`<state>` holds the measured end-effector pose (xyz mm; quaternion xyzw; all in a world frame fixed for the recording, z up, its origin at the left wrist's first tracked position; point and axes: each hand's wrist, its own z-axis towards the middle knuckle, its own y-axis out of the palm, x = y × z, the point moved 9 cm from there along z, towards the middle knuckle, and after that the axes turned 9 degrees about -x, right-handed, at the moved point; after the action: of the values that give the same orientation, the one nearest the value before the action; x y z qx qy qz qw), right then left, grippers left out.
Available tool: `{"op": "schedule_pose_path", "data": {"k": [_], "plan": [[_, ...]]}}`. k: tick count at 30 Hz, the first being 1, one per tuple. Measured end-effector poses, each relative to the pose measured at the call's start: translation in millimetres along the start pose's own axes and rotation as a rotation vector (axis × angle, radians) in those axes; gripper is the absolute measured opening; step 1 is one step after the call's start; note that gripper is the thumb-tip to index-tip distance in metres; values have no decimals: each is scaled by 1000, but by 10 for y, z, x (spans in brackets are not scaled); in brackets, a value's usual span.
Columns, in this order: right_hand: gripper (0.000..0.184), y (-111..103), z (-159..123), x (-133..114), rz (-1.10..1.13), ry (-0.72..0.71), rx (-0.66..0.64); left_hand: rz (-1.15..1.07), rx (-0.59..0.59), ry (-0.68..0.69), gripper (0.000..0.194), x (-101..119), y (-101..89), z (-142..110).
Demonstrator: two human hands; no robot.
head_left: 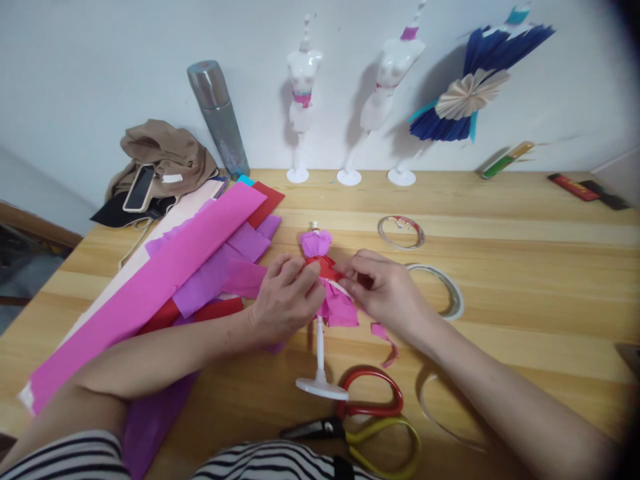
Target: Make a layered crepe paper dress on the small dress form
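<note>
A small white dress-form mannequin (320, 350) is tilted back between my hands, its round base towards me. I cannot tell whether it rests on the table. Its paper dress has a purple top (316, 243), a red waist (324, 267) and a pink skirt (340, 310). My left hand (289, 293) is closed, its curled fingers gripping the dress at the left of the waist. A pink paper strip (244, 279) runs out behind that hand. With thumb and forefinger, my right hand (383, 283) pinches the dress's right side, beside a thin white strip (336, 287) across the skirt top.
Scissors (373, 413) lie close to me. Tape rolls (453, 293) are on the right, with a pink scrap (386, 345) nearby. Coloured paper (150, 293) covers the left. Three mannequins (377, 100) and a flask (220, 120) stand by the wall; a phone (140, 188) lies on cloth.
</note>
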<state>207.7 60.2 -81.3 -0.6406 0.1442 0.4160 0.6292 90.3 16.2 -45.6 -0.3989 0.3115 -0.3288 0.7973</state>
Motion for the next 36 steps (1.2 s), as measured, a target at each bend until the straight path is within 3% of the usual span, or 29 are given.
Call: {"op": "schedule_pose_path", "data": {"k": [4,9,14,20,24,29,32,36], "plan": [[18,90,43,-8,-135,31,-73,17,-3,-5,11,-2,-1,5],[8,68,47,-44,-218,46,-47,-5,19,6,9,5,-9,-7],[15,-60,30,50,5,105,93,-12,-1,8,11,4,14,-25],[18,-98,-17,303,186,233,143,-22,-12,7,13,5,20,-27],[13,-161,-92,176,235,142,168,-22,-7,4,11,4,14,-21],[8,-36,-123,-282,-26,-144,-1,0,-4,9,11,13,-5,-17],[9,61,-82,-218,-137,-71,-70,10,-6,6,8,20,-8,-22],[11,57,-42,-122,-85,-12,-57,5,-13,6,9,30,3,-20]]}}
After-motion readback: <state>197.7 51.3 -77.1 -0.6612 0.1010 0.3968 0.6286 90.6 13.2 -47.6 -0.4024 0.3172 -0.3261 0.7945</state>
